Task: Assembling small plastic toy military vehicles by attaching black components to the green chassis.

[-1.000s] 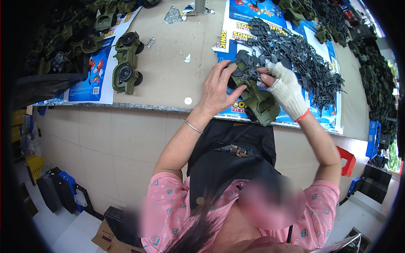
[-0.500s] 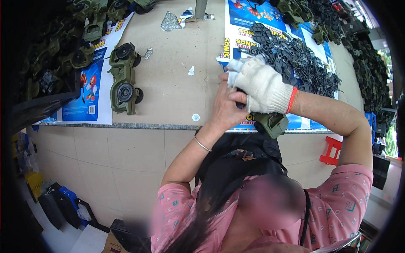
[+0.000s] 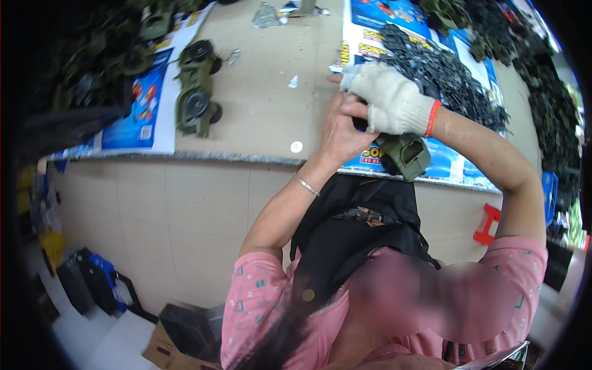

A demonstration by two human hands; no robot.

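An olive-green toy jeep (image 3: 407,157) is held between my two hands above the table's front edge, its rear end tilted toward me. My bare left hand (image 3: 345,132) grips it from the left, fingers closed around a dark part that is mostly covered. Over the top lies my right hand (image 3: 391,98), in a white knitted glove with an orange-red cuff and bare fingertips wrapped in something pale. Its fingers are bent onto the jeep. Beyond the right hand spreads a heap of small dark grey plastic parts (image 3: 441,77) on a printed sheet.
Another green toy jeep (image 3: 196,102) lies on its side on the left of the table (image 3: 262,98). More jeeps (image 3: 132,58) crowd the far left, and dark pieces line the right. A red stool (image 3: 487,225) and a cardboard box (image 3: 163,345) stand below.
The whole view has shifted, so the table sits higher and further right in the picture. Both hands still grip the jeep, whose visible end is turned slightly more outward.
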